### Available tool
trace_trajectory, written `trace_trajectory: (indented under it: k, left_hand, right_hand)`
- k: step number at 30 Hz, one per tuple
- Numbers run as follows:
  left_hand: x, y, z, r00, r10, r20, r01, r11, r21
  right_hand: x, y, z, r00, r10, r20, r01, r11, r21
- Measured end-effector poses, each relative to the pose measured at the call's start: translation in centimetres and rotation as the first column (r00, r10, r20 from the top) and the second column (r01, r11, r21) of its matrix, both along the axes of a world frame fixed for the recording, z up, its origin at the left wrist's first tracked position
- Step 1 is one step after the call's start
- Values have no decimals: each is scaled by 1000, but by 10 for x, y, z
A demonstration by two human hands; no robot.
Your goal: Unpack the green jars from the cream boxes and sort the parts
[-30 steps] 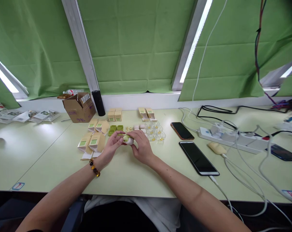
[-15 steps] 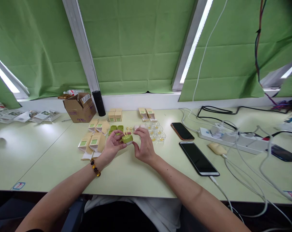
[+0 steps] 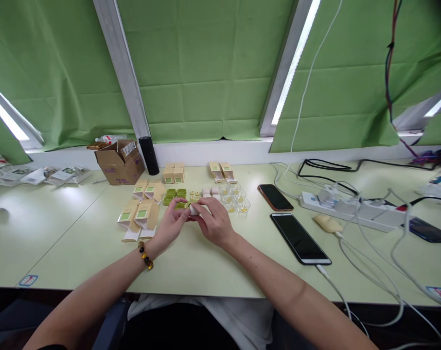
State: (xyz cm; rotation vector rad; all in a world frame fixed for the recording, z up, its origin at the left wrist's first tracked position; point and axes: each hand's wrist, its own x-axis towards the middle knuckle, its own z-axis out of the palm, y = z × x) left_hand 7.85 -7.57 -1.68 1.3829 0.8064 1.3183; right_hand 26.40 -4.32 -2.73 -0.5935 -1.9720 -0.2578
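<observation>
Both my hands meet over the middle of the table around a small green-and-white rounded piece (image 3: 194, 210), its white side facing me. My left hand (image 3: 172, 222) holds it from the left, wearing a beaded bracelet. My right hand (image 3: 215, 222) has its fingers closed over the right side, covering much of the piece. Just beyond lie several green square cups (image 3: 171, 193), tiny yellowish parts (image 3: 194, 195), pinkish-white blocks (image 3: 210, 191) and clear trays (image 3: 238, 201) with yellow bits in them.
Opened tan cartons (image 3: 143, 214) stand left of my hands, with closed ones (image 3: 173, 173) farther back. A cardboard box (image 3: 121, 164) and a black cylinder (image 3: 149, 156) are by the window. Rightward lie two phones (image 3: 300, 238), a power strip (image 3: 351, 213) and tangled cables.
The piece has turned from its green side with two yellow prongs to its white side. My right hand has moved left and closed in on it.
</observation>
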Motion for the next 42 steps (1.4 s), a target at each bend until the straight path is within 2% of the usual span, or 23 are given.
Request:
trace_trajectory:
  k: [4,7,9,12,14,18,25,31,38,42]
  left_hand:
    - [-2,-1,3,977,168,-132,-162,985,56]
    - [-5,-4,9,938,310,-153,-296,949,109]
    - [-5,-7,13,923,349,-162,-325,933,156]
    - [-5,-8,13,922,337,-190,-300,933,198]
    - [-6,-7,9,912,311,-267,-249,938,241]
    - [-8,-1,0,839,319,-441,-166,921,352]
    - [-6,-3,-1,806,378,-456,-186,893,410]
    - [-5,-4,0,793,390,-468,-199,892,406]
    - [-5,-3,0,773,404,-489,-202,887,415]
    - [-4,-4,2,757,424,-497,-216,880,422]
  right_hand:
    - [0,0,2,1000,-21,19,21,1000,-15]
    - [0,-2,5,998,-48,49,49,999,-16]
    - [0,-4,7,995,-73,68,73,997,8]
    - [0,-6,8,991,-99,89,95,994,46]
    - [-1,-6,8,989,-107,104,101,993,59]
    - [-1,-7,9,984,-108,139,101,993,53]
    - [-2,-7,7,968,-151,200,138,987,76]
    - [-4,-7,6,952,-183,246,169,983,76]
    - [-4,-7,8,935,-232,267,192,967,167]
    - [-5,-8,8,940,-219,261,183,971,154]
